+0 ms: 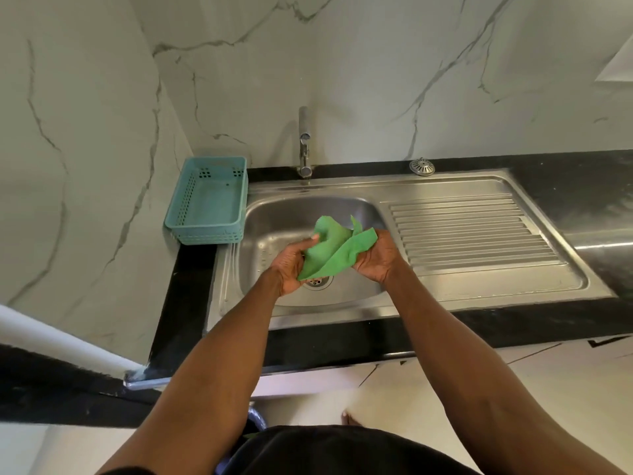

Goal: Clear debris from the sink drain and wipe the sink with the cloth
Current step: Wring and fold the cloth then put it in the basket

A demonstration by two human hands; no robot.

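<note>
From the head view, I hold the green cloth [334,250] bunched above the basin of the sink [274,231], my left hand [291,265] and right hand [375,260] each curled round an end of it. The drain [320,281] sits just below, half hidden by the cloth; its strainer [422,166] lies out on the counter, so I judge the clearing done and the wiping yet to come. The cloth is soft and creased — the steel smooth, with a ribbed drainboard [472,231].
</note>
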